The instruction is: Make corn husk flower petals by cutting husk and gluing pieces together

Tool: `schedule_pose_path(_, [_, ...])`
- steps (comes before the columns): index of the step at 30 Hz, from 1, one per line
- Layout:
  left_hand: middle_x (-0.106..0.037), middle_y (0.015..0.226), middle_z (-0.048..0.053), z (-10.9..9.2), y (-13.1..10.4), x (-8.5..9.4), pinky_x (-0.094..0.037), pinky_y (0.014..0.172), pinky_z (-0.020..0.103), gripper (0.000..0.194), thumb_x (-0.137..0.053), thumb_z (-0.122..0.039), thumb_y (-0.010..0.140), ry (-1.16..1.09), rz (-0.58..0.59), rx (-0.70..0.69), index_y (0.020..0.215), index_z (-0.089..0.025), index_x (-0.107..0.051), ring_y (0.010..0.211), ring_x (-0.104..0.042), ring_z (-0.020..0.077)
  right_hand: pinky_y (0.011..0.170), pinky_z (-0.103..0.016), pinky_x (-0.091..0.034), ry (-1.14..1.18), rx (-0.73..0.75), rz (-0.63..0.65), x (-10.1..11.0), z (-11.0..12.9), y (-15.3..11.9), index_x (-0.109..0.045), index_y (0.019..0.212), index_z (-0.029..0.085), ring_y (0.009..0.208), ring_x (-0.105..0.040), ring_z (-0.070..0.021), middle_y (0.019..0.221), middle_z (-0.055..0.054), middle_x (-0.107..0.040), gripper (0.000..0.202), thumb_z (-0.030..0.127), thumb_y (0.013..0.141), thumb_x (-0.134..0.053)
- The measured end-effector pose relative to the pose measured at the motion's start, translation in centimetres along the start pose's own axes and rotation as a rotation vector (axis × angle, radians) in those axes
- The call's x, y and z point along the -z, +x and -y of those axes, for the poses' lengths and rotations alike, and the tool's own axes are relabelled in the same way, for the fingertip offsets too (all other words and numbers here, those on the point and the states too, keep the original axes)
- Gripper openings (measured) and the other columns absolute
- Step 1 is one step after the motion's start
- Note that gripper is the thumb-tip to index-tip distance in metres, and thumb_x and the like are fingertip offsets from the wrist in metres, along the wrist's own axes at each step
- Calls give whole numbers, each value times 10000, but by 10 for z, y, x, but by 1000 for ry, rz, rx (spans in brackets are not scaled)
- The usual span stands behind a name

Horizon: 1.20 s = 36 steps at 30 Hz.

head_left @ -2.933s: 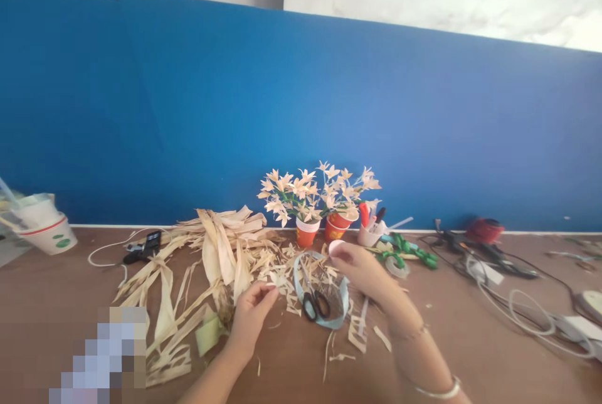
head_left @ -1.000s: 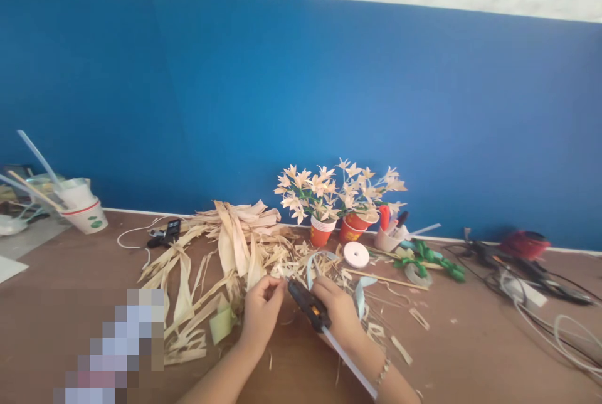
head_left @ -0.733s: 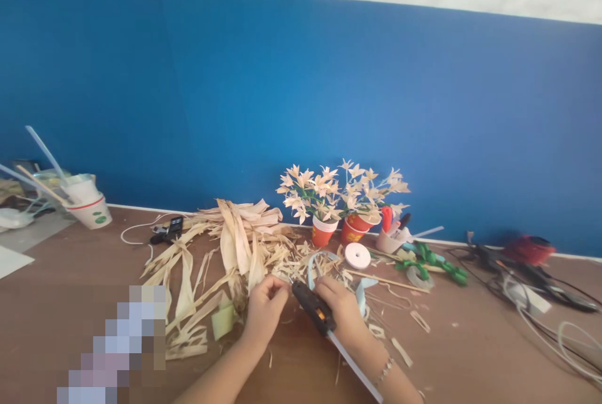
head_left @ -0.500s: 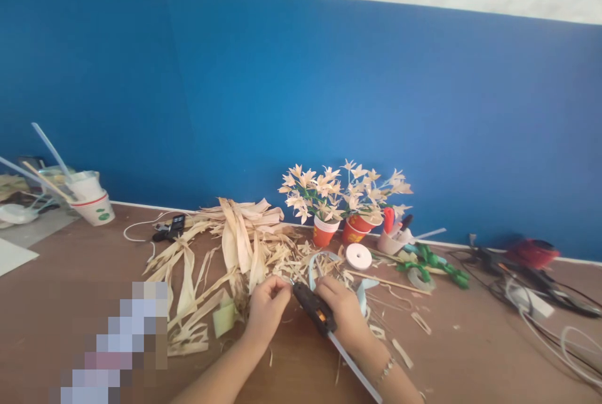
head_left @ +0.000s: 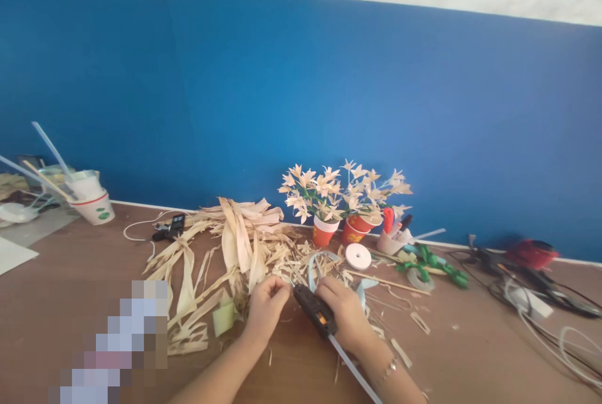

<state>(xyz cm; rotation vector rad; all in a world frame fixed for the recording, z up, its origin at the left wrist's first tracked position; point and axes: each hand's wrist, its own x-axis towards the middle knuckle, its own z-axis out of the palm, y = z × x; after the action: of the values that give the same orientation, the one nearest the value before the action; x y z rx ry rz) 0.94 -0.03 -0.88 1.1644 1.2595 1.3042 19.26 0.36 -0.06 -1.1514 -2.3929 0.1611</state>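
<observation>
My right hand (head_left: 342, 313) is wrapped round a black glue gun (head_left: 314, 310), and a long pale glue stick (head_left: 352, 367) runs out of its rear toward me. The gun's nozzle points at the fingertips of my left hand (head_left: 268, 303), which are pinched together; whatever they hold is too small to make out. Dried husks (head_left: 237, 241) lie in a heap behind my left hand, with thin scraps beyond the gun. A light blue ribbon (head_left: 313, 269) curves up just behind my right hand, near a white roll (head_left: 358, 256).
Two red cups (head_left: 322, 233) of pale husk flowers stand by the blue panel (head_left: 291, 96). Green pieces (head_left: 430, 260) and a thin stick lie right of them. Cables and a red object (head_left: 533, 253) are far right. White cups (head_left: 95, 208) stand at left.
</observation>
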Motion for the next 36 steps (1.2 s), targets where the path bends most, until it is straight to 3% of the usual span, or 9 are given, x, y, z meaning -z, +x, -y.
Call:
schedule_pose_path(9, [-420, 505, -52, -1, -1, 0, -325, 519, 214, 218, -570, -287, 689, -26, -20, -4, 522, -180, -480, 506, -386, 105, 633, -260, -349, -51, 0, 26, 5, 2, 0, -519, 760, 188, 732, -478, -175, 819, -51, -537, 13, 180, 758, -509])
schedule_pose_path(15, [-516, 608, -18, -1, 1, 3, -372, 592, 228, 202, -546, -338, 782, 51, -8, -168, 664, -177, -574, 609, -475, 142, 612, -246, -357, 113, -73, 7, 5, -1, -1, -523, 739, 187, 687, -490, -156, 766, -29, -527, 12, 176, 741, -522])
schedule_pose_path(18, [-510, 624, -12, -2, -1, 5, -376, 602, 230, 200, -516, -327, 819, 123, -5, -240, 694, -183, -576, 615, -477, 145, 572, -235, -354, 275, -189, 5, 2, -4, 0, -502, 672, 182, 627, -479, -140, 683, -3, -516, 81, 208, 741, -536])
schedule_pose_path(21, [-510, 650, 0, -4, -4, 4, -386, 621, 234, 204, -497, -297, 833, 167, 30, -344, 676, -187, -569, 638, -490, 152, 531, -227, -356, 494, -421, 8, 3, -3, 4, -496, 651, 178, 562, -469, -128, 582, 21, -507, 180, 299, 781, -526])
schedule_pose_path(24, [-536, 652, 16, -3, -7, 2, -398, 630, 243, 209, -508, -269, 820, 229, 143, -393, 650, -184, -594, 650, -513, 160, 535, -226, -366, 609, -477, -38, 21, 11, 7, -502, 671, 174, 548, -464, -120, 572, 24, -515, 199, 329, 796, -510])
schedule_pose_path(26, [-559, 645, 21, 1, -7, 1, -401, 608, 247, 188, -533, -266, 796, 271, 192, -360, 653, -185, -623, 636, -522, 164, 523, -217, -344, 565, -337, 57, 42, 23, 6, -530, 696, 175, 567, -471, -120, 614, 17, -544, 130, 283, 767, -538])
schedule_pose_path(28, [-582, 630, 20, 5, -4, 1, -416, 602, 258, 187, -548, -285, 774, 243, 116, -294, 636, -184, -623, 630, -533, 173, 514, -217, -310, 399, -209, 172, 65, 29, 2, -538, 667, 185, 562, -470, -120, 613, 18, -556, 43, 194, 702, -561])
schedule_pose_path(31, [-625, 658, 16, 8, 2, 5, -443, 635, 268, 216, -566, -368, 767, 146, -57, -179, 698, -177, -641, 651, -565, 176, 550, -235, -325, 125, -330, 139, 89, 10, -11, -570, 758, 206, 609, -525, -150, 709, -14, -624, 113, 149, 666, -538])
schedule_pose_path(36, [-640, 659, 26, 10, 8, 11, -466, 611, 266, 271, -620, -426, 724, 11, -299, -140, 706, -157, -647, 646, -581, 178, 669, -302, -377, -170, -793, 176, 89, -75, -50, -529, 1073, 133, 813, -608, -250, 946, -144, -647, 393, 99, 683, -492])
